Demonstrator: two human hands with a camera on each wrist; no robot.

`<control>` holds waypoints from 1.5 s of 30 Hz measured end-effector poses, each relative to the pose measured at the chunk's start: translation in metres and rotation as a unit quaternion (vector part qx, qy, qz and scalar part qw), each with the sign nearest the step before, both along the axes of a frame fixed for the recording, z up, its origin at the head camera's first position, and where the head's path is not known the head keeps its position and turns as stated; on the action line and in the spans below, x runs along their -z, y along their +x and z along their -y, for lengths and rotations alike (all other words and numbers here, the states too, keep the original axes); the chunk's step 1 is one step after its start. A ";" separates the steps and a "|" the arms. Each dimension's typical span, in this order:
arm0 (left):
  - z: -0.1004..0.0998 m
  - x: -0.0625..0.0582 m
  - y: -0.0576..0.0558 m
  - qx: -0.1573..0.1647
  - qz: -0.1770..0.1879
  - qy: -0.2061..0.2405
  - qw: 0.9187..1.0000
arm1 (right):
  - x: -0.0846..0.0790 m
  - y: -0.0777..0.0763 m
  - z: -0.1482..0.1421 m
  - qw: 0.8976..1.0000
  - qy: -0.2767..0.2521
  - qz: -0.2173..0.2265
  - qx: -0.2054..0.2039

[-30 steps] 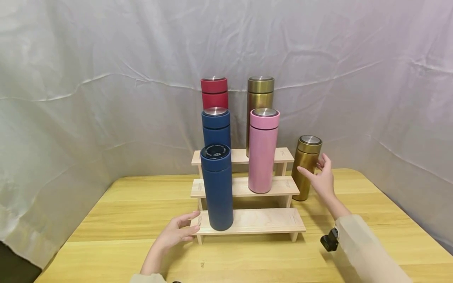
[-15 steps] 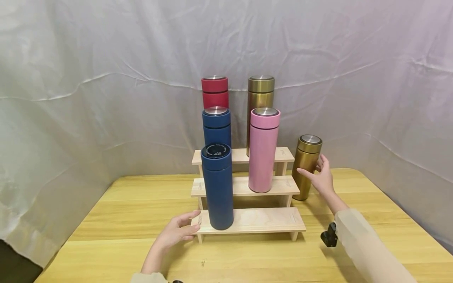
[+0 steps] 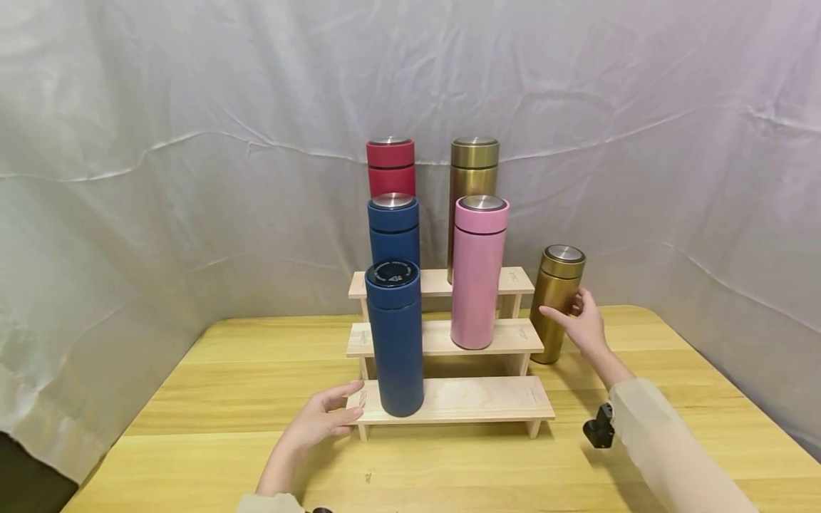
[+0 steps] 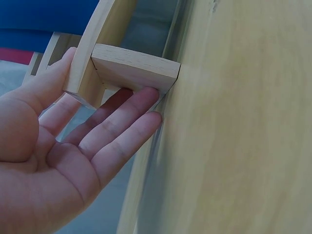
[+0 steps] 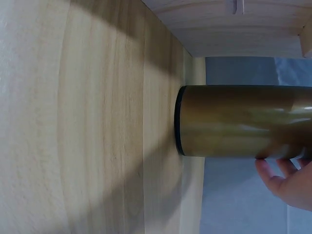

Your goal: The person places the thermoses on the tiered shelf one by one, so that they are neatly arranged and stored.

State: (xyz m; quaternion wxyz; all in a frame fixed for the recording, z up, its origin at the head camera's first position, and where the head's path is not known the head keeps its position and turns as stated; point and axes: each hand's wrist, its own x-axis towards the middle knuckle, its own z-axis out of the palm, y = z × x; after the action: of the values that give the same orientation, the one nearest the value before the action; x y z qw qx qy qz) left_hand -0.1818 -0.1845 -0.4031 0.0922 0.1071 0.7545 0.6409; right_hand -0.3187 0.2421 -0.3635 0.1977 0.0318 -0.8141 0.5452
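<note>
My right hand (image 3: 584, 324) holds the side of a short gold thermos bottle (image 3: 553, 306), thumb across its front and fingers at its right side. This bottle stands upright on the table, right of a three-tier wooden stand (image 3: 487, 399). In the right wrist view, fingertips meet the side of the gold thermos bottle (image 5: 234, 122). My left hand (image 3: 321, 417) grips the left end of the stand's lowest shelf. The left wrist view shows the thumb on the shelf's edge (image 4: 83, 83) and fingers against its leg (image 4: 136, 68).
A dark blue bottle (image 3: 398, 356) stands on the lowest shelf. Another blue bottle (image 3: 393, 235) and a pink one (image 3: 476, 285) are on the middle shelf. Red (image 3: 390, 167) and tall gold (image 3: 471, 178) bottles stand at the top. Grey cloth (image 3: 256, 214) hangs behind the table (image 3: 256, 370).
My right hand's fingers have come down slightly and closer against the gold thermos bottle. The bottle and my left hand stay where they were.
</note>
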 end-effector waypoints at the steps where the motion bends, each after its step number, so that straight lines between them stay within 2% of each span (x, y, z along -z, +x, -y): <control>1: 0.000 0.000 0.000 0.000 -0.001 0.000 1.000 | 0.000 0.000 0.000 1.000 0.001 0.000 0.001; 10: -0.001 0.002 -0.003 -0.007 0.004 0.001 1.000 | 0.001 -0.002 0.000 0.999 -0.002 -0.005 0.036; 19: -0.001 0.002 -0.004 -0.005 0.000 -0.002 1.000 | 0.000 0.005 0.001 0.997 -0.017 -0.014 0.079; 25: -0.001 0.003 -0.005 -0.001 0.000 -0.001 1.000 | -0.002 0.013 -0.003 0.996 0.014 -0.033 0.078; 32: -0.001 0.004 -0.004 -0.004 0.002 -0.001 1.000 | -0.012 0.023 -0.007 0.995 0.025 -0.040 0.090; 35: -0.001 0.004 -0.004 -0.008 0.001 -0.001 1.000 | -0.015 0.026 -0.009 0.995 0.015 -0.047 0.085; 36: -0.001 0.003 -0.004 -0.009 0.002 -0.002 1.000 | -0.011 0.021 -0.013 0.995 -0.005 -0.058 0.081; 40: -0.001 0.003 -0.003 -0.011 0.002 0.000 1.000 | -0.006 0.018 -0.022 0.995 -0.029 -0.074 0.063; 42: 0.000 0.004 -0.003 -0.012 0.002 0.000 1.000 | -0.009 0.022 -0.023 0.995 -0.021 -0.078 0.064; 45: 0.000 0.004 -0.003 -0.012 0.001 -0.001 1.000 | -0.020 0.036 -0.017 0.995 0.010 -0.070 0.072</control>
State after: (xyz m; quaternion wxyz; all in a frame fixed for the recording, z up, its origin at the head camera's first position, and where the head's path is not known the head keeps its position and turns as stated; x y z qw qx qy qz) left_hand -0.1848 -0.1842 -0.4069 0.0855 0.0972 0.7564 0.6412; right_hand -0.2828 0.2587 -0.3430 0.2927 0.0135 -0.8039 0.5175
